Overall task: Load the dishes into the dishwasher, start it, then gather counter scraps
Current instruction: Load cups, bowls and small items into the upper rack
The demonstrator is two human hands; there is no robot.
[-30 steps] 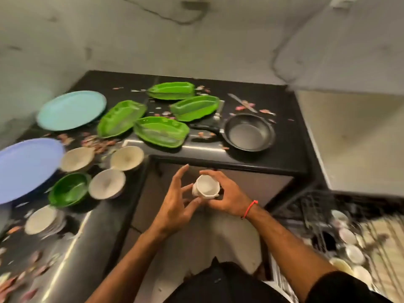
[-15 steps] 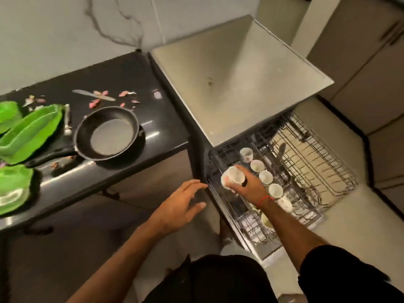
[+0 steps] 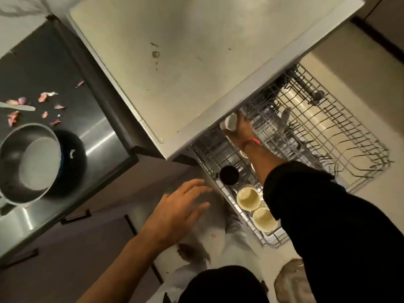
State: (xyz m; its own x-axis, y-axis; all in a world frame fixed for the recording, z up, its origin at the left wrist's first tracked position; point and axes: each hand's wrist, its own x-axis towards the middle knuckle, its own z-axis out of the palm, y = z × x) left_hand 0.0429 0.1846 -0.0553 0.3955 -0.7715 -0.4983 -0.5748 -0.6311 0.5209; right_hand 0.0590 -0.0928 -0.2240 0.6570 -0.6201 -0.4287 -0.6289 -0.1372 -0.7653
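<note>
My right hand (image 3: 239, 130) grips a small white cup (image 3: 231, 122) at the back left corner of the pulled-out dishwasher rack (image 3: 360, 154), just under the edge of the grey dishwasher top (image 3: 185, 62). Two cream cups (image 3: 248, 197) stand mouth-up at the rack's near left, beside a dark cup (image 3: 229, 174). More cups are hidden under my right forearm. My left hand (image 3: 181, 212) hovers with fingers spread and holds nothing, left of the rack. Pink scraps (image 3: 43, 97) lie on the black counter (image 3: 54, 68).
A frying pan (image 3: 30, 162) sits on the counter at the left edge, with a knife (image 3: 19, 107) behind it. The right half of the rack is bare wire. Cabinet fronts (image 3: 76, 248) run below the counter. My feet stand on the pale floor (image 3: 349, 215).
My right hand has carried the white cup from over the counter to the rack's back left corner. My left hand let go of it and now hangs free. My view swung right and down.
</note>
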